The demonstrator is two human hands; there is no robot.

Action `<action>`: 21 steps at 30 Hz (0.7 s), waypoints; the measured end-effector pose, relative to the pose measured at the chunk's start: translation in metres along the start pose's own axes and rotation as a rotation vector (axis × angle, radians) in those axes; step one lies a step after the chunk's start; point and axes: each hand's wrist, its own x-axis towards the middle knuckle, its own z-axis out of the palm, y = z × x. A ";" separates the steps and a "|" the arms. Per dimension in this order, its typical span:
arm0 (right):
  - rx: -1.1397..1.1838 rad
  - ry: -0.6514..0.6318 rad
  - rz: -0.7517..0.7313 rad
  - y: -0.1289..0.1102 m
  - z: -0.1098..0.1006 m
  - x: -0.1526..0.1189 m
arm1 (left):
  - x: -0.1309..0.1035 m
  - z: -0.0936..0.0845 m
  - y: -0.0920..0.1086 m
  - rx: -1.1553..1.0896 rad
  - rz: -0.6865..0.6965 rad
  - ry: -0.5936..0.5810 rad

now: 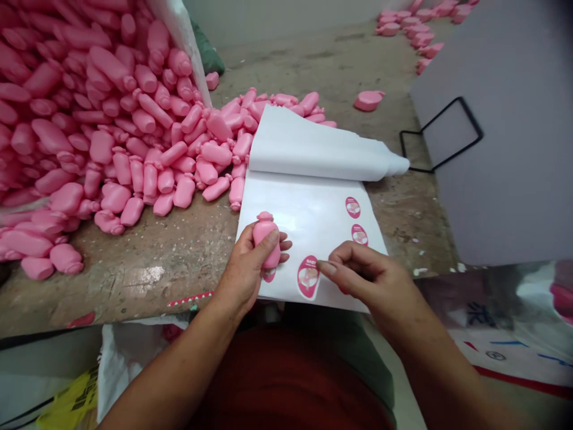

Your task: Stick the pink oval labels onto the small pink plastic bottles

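My left hand [250,257] is closed around a small pink plastic bottle [267,234], held upright with its capped end pointing away from me. Between the thumb and finger of my right hand [367,272] is the edge of an oval pink-and-white sticker [308,276] printed with "BABY". The sticker appears raised over the white sticker sheet [308,200]. Two more oval stickers [353,208] sit along the sheet's right side, and another shows partly beneath my left hand. The far part of the sheets is folded back in a roll.
A large heap of pink bottles [143,119] spills from a white sack [183,42] at the left onto the worn table [179,257]. A lone bottle [369,100] lies farther back, with several more at the far right. A grey panel [501,137] with a black wire stand [447,134] borders the right.
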 end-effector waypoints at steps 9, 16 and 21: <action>0.092 -0.035 -0.035 -0.021 0.005 0.001 | -0.029 0.018 0.008 -0.129 -0.226 -0.179; 0.088 -0.038 -0.018 -0.019 0.005 0.000 | -0.032 0.018 0.005 -0.097 -0.223 -0.217; 0.075 -0.050 -0.037 -0.017 0.005 0.001 | -0.033 0.019 0.005 -0.085 -0.218 -0.211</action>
